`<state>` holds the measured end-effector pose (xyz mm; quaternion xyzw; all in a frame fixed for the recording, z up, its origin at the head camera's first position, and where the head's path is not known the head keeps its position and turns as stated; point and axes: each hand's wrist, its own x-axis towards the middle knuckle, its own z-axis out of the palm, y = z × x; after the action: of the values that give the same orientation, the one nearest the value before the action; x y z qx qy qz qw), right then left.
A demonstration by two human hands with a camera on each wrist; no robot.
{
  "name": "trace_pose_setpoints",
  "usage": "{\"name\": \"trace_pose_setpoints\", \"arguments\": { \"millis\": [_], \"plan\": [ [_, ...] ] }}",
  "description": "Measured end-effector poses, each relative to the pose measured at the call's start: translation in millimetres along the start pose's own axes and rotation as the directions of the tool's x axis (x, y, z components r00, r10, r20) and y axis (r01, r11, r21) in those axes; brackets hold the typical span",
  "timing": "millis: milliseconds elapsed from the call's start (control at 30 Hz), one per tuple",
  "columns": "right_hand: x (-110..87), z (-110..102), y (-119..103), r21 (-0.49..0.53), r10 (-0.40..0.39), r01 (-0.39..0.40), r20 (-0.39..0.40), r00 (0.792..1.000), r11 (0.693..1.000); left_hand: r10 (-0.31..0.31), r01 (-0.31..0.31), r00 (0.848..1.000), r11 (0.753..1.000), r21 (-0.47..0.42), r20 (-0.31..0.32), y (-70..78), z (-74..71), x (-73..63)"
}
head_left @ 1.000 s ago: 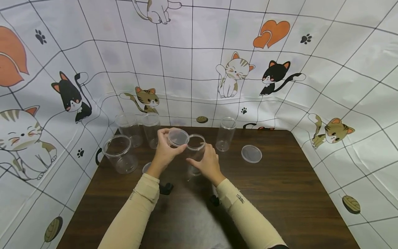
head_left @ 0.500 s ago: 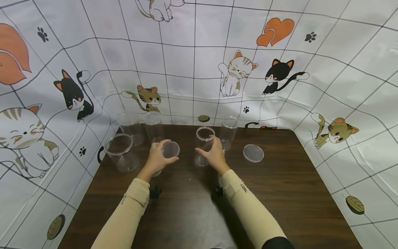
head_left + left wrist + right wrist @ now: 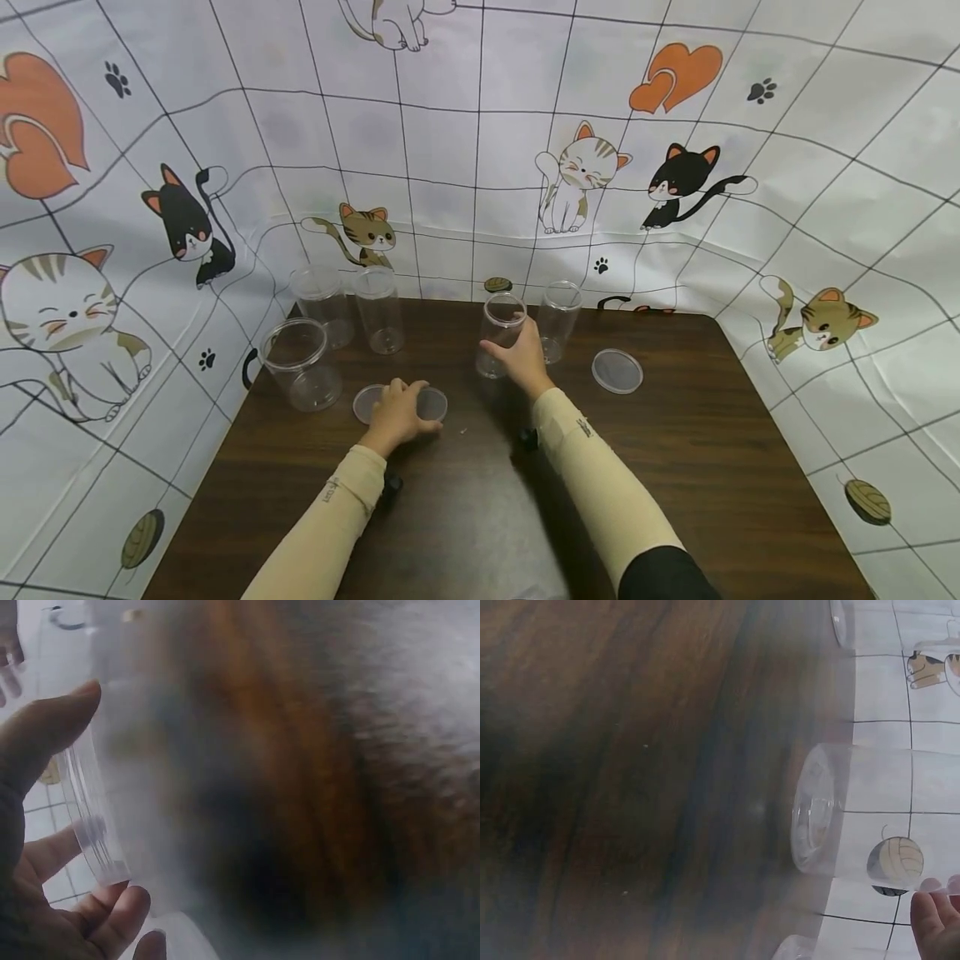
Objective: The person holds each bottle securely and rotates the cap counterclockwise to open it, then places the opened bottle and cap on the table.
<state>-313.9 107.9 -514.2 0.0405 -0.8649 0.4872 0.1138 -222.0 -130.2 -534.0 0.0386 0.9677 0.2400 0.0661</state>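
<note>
Lid [image 3: 433,405] in left grip [image 3: 400,413], tall jar [image 3: 501,327] in right grip [image 3: 527,362].
We have the left grip pinching the clear lid by its edge, thumb on the near side, fingers on the far side, low over the bench [image 3: 675,467]; can't tell if it touches. Right grip is wrapped round the tall jar, thumb on its left, fingers on its right; jar is upright, open rim above the grip. Second lid [image 3: 365,402] sits just left of the left grip, partly hidden by it. Wide jar [image 3: 300,371] stands further left, two rear jars [image 3: 378,312] beyond the left grip. Spare jar [image 3: 561,321] is just right of the right grip, third lid [image 3: 617,372] flat beyond that.
</note>
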Motion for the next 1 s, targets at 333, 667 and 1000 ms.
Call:
{"name": "trace_pose_setpoints", "arguments": {
  "millis": [333, 667, 1000],
  "plan": [
    [8.6, 3, 7, -0.018, 0.026, -0.026, -0.008, 1.0, 0.999, -0.001, 0.002, 1.0, 0.995, 0.095, -0.003, -1.5, 9.4, -2.4],
    [8.9, 8, 9, -0.033, 0.047, -0.047, -0.01, 0.999, 0.998, 0.008, 0.002, 0.998, 0.989, 0.145, -0.064, -3.2, 11.1, -5.2],
    [-6.2, 8, -26, 0.013, -0.029, 0.033, -0.215, 0.976, 0.999, 0.023, -0.005, 0.995, 0.985, 0.172, -0.099, -6.8, 13.9, -2.7]
  ]
}}
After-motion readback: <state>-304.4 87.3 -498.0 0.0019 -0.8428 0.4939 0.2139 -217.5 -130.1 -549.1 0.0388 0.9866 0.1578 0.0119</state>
